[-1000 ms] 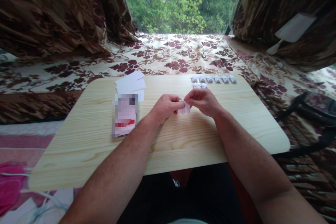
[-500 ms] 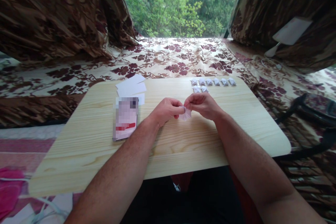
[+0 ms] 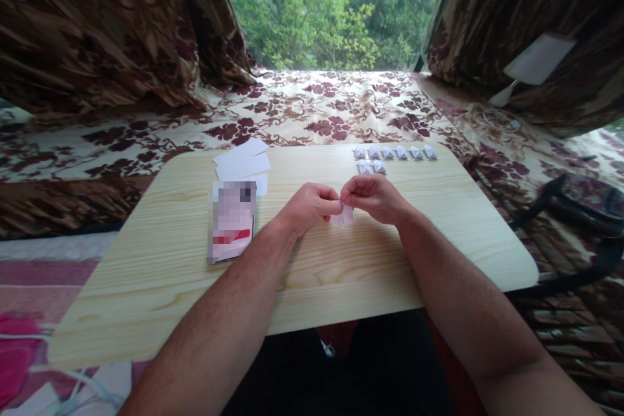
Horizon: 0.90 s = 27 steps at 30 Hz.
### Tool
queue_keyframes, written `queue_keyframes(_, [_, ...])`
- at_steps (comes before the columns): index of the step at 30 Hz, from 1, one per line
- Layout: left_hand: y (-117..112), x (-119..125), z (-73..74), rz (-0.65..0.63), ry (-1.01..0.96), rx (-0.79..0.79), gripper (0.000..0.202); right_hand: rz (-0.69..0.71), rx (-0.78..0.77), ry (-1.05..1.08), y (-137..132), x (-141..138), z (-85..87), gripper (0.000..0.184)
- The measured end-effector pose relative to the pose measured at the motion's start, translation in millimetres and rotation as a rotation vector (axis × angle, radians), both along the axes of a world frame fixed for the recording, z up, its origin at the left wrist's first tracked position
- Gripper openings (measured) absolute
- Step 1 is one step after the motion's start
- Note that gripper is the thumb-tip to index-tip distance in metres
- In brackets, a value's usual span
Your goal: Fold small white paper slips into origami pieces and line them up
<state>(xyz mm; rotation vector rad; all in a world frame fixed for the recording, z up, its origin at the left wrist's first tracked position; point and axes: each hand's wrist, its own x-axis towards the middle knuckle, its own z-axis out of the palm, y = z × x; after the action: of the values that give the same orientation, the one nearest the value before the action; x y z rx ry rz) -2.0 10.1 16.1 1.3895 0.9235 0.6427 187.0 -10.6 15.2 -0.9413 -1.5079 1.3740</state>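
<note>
Both of my hands meet over the middle of a light wooden table (image 3: 341, 273). My left hand (image 3: 307, 207) and my right hand (image 3: 373, 198) pinch a small white folded paper piece (image 3: 344, 214) between their fingertips, just above the tabletop. Most of the paper is hidden behind my fingers. At the far right of the table lie several finished small white folded paper pieces (image 3: 394, 153) in a row, with two more (image 3: 371, 168) just in front of them.
A phone (image 3: 233, 221) lies face up left of my hands. A few white paper sheets (image 3: 242, 161) lie behind it. A flowered cloth (image 3: 316, 110), brown curtains and a window with trees stand behind the table. A dark chair frame (image 3: 575, 208) is at the right.
My hands have stayed together on the paper, with only small finger shifts. The view has tilted slightly.
</note>
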Motion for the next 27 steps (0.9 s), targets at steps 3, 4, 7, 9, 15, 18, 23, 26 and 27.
queue_keyframes(3, [0.1, -0.5, 0.5, -0.007, 0.007, -0.009, 0.006, -0.004, 0.012, -0.025, -0.6, -0.4, 0.3, 0.023])
queue_keyframes(4, [0.2, -0.7, 0.5, -0.009, 0.008, -0.011, 0.006, -0.004, 0.013, -0.031, -0.9, -0.6, 0.4, 0.021])
queue_keyframes(7, [0.4, -0.8, 0.4, -0.013, 0.011, -0.004, 0.005, -0.003, 0.011, -0.045, -1.8, -1.4, 0.7, 0.015])
queue_keyframes(9, [0.3, -0.6, -0.1, -0.013, 0.012, 0.003, 0.004, -0.006, 0.015, -0.054, -2.2, -2.0, 0.5, 0.013])
queue_keyframes(15, [0.0, -0.5, -2.5, -0.007, 0.018, 0.028, 0.005, -0.033, 0.030, -0.095, -2.3, -2.9, -0.3, 0.011])
queue_keyframes(18, [-0.2, -0.6, -2.7, -0.004, 0.027, 0.037, 0.006, -0.034, 0.045, -0.105, -2.2, -3.1, -1.1, 0.010])
queue_keyframes(23, [-0.6, -0.5, -1.6, -0.008, 0.045, 0.067, 0.006, -0.049, 0.080, -0.118, -2.3, -3.1, -3.3, 0.007])
queue_keyframes(26, [-0.7, -0.7, -1.6, -0.003, 0.056, 0.085, 0.006, -0.057, 0.102, -0.120, -2.2, -3.3, -4.0, 0.007])
queue_keyframes(27, [-0.7, -0.8, -1.7, -0.001, 0.059, 0.088, 0.006, -0.061, 0.105, -0.121, -2.2, -3.4, -4.1, 0.007])
